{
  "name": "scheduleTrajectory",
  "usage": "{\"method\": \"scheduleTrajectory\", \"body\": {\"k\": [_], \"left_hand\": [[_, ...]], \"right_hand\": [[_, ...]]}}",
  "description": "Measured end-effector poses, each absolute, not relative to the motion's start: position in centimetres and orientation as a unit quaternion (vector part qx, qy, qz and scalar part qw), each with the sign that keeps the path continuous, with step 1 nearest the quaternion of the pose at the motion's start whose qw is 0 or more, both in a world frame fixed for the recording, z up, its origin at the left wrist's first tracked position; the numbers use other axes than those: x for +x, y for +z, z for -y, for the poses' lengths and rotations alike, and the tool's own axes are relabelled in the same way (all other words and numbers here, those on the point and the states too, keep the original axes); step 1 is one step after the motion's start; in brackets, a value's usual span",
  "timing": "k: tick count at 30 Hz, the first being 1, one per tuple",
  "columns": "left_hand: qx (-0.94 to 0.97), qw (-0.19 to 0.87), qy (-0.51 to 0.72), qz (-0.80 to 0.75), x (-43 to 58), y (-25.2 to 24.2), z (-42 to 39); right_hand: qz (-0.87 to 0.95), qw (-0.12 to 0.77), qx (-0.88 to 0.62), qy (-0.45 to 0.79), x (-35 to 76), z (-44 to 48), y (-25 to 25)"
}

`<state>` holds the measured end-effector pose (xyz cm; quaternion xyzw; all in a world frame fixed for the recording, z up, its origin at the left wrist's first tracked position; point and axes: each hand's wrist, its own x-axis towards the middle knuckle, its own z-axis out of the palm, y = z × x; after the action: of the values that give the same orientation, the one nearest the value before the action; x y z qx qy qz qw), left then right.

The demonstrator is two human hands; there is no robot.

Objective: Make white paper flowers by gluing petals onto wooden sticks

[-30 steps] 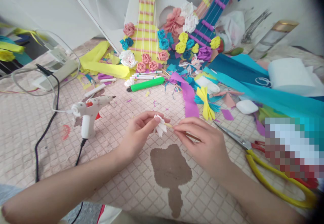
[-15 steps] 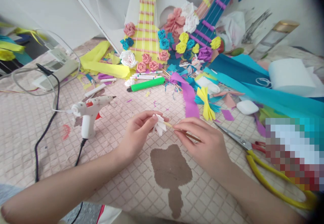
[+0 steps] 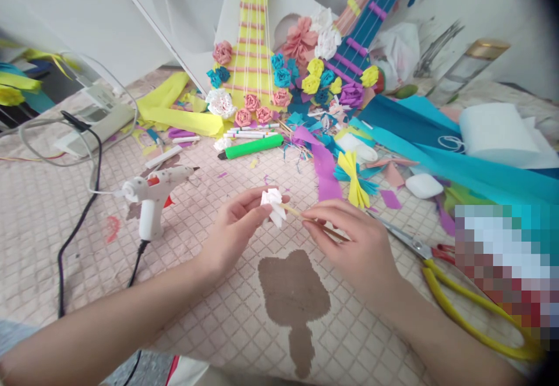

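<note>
A small white crepe-paper flower (image 3: 275,206) is pinched between the thumb and fingers of my left hand (image 3: 238,220), its folded petals facing right. My right hand (image 3: 349,237) grips a thin wooden stick (image 3: 331,232), whose pale end reaches the flower. Whether the stick's tip goes into the petals or only touches them I cannot tell. Both hands are above the table, just behind a brown bare patch (image 3: 293,290) in the tablecloth.
A white glue gun (image 3: 151,199) with a black cord stands at left. Yellow-handled scissors (image 3: 474,310) lie at right. Behind are a green marker (image 3: 253,146), a yellow paper bow (image 3: 353,179), paper scraps, a yellow paper guitar (image 3: 251,54), and a white roll (image 3: 498,135).
My left hand has turned the white flower a little and shifted slightly, so more of its upper petals show. The stick stays in my right hand, with more of its pale end visible.
</note>
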<state>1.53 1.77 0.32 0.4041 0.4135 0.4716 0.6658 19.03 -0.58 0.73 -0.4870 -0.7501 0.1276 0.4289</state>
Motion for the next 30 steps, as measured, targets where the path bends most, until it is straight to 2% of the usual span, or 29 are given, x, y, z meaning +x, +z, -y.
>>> {"method": "scheduleTrajectory", "body": {"k": [5, 12, 16, 19, 24, 27, 30], "left_hand": [[0.424, 0.631, 0.486, -0.431, 1.4, 0.1, -1.9], [0.446, 0.631, 0.449, -0.449, 1.5, 0.4, -2.1], [0.491, 0.603, 0.435, -0.455, 1.5, 0.4, -2.2], [0.593, 0.488, 0.437, -0.469, 1.2, -0.1, -2.5], [0.799, 0.180, 0.403, -0.408, 0.5, -0.9, -2.8], [0.878, 0.102, 0.354, -0.304, 0.3, -1.0, -2.6], [0.912, 0.082, 0.325, -0.235, 0.3, -1.1, -2.2]], "right_hand": [[0.735, 0.412, -0.524, 0.126, 19.5, 0.3, 0.6], [0.746, 0.292, -0.581, 0.140, 20.1, -0.5, -1.1], [0.738, 0.349, -0.563, 0.130, 20.4, -0.7, -0.4], [0.708, 0.397, -0.566, 0.145, 20.8, -0.7, 0.6], [0.622, 0.469, -0.607, 0.155, 21.8, -1.1, 1.8], [0.611, 0.510, -0.577, 0.182, 22.1, -1.7, 2.2], [0.648, 0.476, -0.540, 0.246, 21.6, -2.1, 2.6]]}}
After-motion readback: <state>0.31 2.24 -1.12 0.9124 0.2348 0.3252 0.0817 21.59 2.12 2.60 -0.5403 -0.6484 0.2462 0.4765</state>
